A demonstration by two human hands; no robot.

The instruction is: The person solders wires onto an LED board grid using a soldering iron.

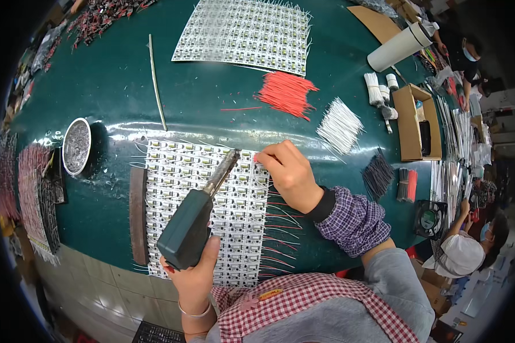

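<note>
A dark green soldering gun (184,231) is gripped in my left hand (193,279), fingers wrapped round its handle. Its metal tip reaches up to the top right part of a white circuit board panel (171,211) bearing rows of small components. At that corner my right hand (293,177) is closed in a pinch, with a bit of red wire (257,157) showing at the fingertips. White wires stick out of the panel's top and left edges. Along the right edge, lower rows carry red and white wires (280,228). My hand and the gun hide part of the panel.
Beyond lie a stacked panel (240,34), red wires (286,94), white wires (340,126) and black wires (377,174). A brown bar (138,217) borders the panel; a white bowl (76,147) stands left. A bottle (397,48) and cardboard box (406,123) are right. Other people work further right.
</note>
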